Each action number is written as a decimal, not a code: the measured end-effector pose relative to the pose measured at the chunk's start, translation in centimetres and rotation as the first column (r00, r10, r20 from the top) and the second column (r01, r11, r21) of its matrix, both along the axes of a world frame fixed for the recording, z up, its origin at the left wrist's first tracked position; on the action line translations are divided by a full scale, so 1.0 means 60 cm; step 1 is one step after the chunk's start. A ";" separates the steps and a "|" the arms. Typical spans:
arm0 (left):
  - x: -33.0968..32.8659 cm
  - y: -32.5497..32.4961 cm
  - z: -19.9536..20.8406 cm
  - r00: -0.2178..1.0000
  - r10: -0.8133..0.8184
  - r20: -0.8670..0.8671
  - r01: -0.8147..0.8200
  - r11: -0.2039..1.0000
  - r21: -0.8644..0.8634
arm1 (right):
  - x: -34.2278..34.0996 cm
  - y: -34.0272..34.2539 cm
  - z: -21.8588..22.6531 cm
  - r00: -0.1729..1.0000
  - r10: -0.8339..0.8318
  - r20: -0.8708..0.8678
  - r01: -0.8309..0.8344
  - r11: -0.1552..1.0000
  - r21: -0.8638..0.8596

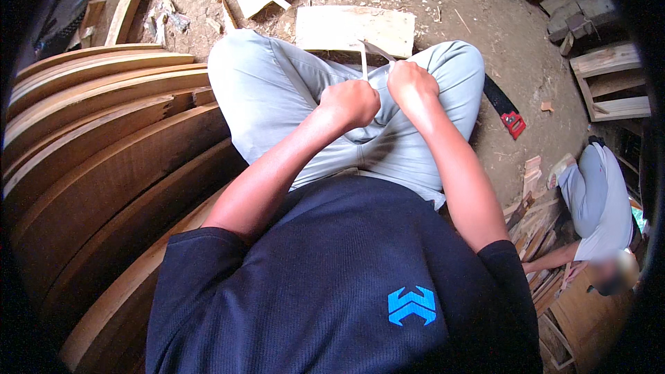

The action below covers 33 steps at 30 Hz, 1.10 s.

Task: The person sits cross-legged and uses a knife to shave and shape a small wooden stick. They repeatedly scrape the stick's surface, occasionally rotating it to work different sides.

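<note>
Clutched a pale strip (364, 62) in the left hand (352, 102), apparently for steadiness. Gripped a grey blade (378, 50) in the right hand (413, 86), seemingly angled to meet the strip.

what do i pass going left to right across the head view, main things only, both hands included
Stacked planks → left hand → right hand → red-handled saw → wooden frame.
</note>
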<state>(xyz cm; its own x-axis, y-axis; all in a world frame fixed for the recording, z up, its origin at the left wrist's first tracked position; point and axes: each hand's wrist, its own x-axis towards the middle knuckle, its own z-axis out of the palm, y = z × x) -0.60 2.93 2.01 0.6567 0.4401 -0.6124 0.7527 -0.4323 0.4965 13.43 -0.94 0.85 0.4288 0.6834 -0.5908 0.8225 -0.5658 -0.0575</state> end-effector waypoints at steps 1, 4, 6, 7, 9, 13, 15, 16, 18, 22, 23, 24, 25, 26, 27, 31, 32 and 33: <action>-0.001 0.002 -0.002 1.000 -0.020 -0.007 0.020 1.000 0.010 | 0.001 0.005 -0.004 1.000 0.016 0.016 -0.016 1.000 0.004; 0.003 0.002 -0.001 0.999 -0.039 -0.012 0.040 0.999 0.017 | -0.001 0.017 -0.018 0.997 0.026 0.069 -0.027 1.000 0.011; 0.001 -0.001 0.010 1.000 0.006 -0.016 -0.006 1.000 0.004 | 0.000 0.027 -0.022 0.997 0.037 0.072 -0.037 0.999 0.005; 0.001 -0.002 0.008 1.000 0.013 -0.012 -0.013 1.000 0.002 | 0.001 0.031 -0.023 0.996 0.042 0.074 -0.042 0.999 0.002; -0.002 -0.003 0.000 1.000 0.030 -0.008 -0.030 1.000 0.003 | 0.008 0.037 -0.029 0.999 0.012 0.048 -0.011 1.000 -0.020; -0.009 0.001 -0.008 0.999 0.040 -0.006 -0.040 0.999 -0.002 | 0.015 0.032 -0.001 1.000 0.004 -0.001 -0.004 0.999 -0.044; -0.009 0.002 -0.007 1.000 0.029 0.007 -0.029 0.999 -0.014 | 0.011 0.028 0.020 0.999 -0.022 -0.035 0.020 0.998 -0.064; -0.010 0.003 -0.005 0.999 0.035 -0.001 -0.035 0.999 -0.013 | 0.011 0.027 0.019 0.999 -0.025 -0.038 0.022 0.998 -0.066; -0.007 0.004 0.001 0.999 0.038 -0.009 -0.038 0.999 -0.012 | 0.014 0.022 0.013 0.999 -0.031 -0.036 0.029 0.999 -0.037; -0.008 0.006 -0.007 0.999 -0.053 -0.015 0.053 0.999 0.003 | 0.011 0.022 0.005 1.000 0.006 -0.001 -0.006 1.000 0.002; -0.008 0.005 -0.003 0.999 -0.038 -0.012 0.038 0.999 0.008 | 0.009 0.024 0.005 1.000 0.023 0.013 -0.023 1.000 -0.011; -0.008 0.005 -0.001 1.000 -0.023 -0.009 0.023 1.000 0.013 | 0.010 0.028 0.001 1.000 0.027 0.016 -0.027 1.000 -0.015; -0.009 0.005 -0.003 0.999 -0.051 -0.012 0.051 0.999 0.018 | 0.012 0.033 -0.007 0.999 0.031 0.019 -0.030 0.999 -0.019; -0.009 0.007 -0.004 0.997 -0.078 -0.011 0.078 0.997 0.024 | 0.015 0.038 -0.013 0.999 0.036 0.025 -0.035 0.999 -0.022; -0.009 0.008 -0.003 0.994 -0.105 -0.011 0.106 0.994 0.031 | 0.019 0.041 -0.019 0.998 0.048 0.030 -0.047 0.999 -0.024; -0.012 0.008 0.008 0.999 -0.033 -0.028 0.034 0.999 0.015 | 0.028 0.041 -0.005 0.998 0.063 0.023 -0.063 0.998 0.000; -0.011 0.006 0.003 0.999 -0.023 -0.033 0.024 1.000 0.015 | 0.027 0.037 0.007 0.998 0.055 0.018 -0.055 0.998 0.012; -0.012 0.006 -0.002 0.999 -0.014 -0.038 0.014 1.000 0.015 | 0.026 0.036 0.009 0.998 0.067 0.014 -0.067 0.998 -0.001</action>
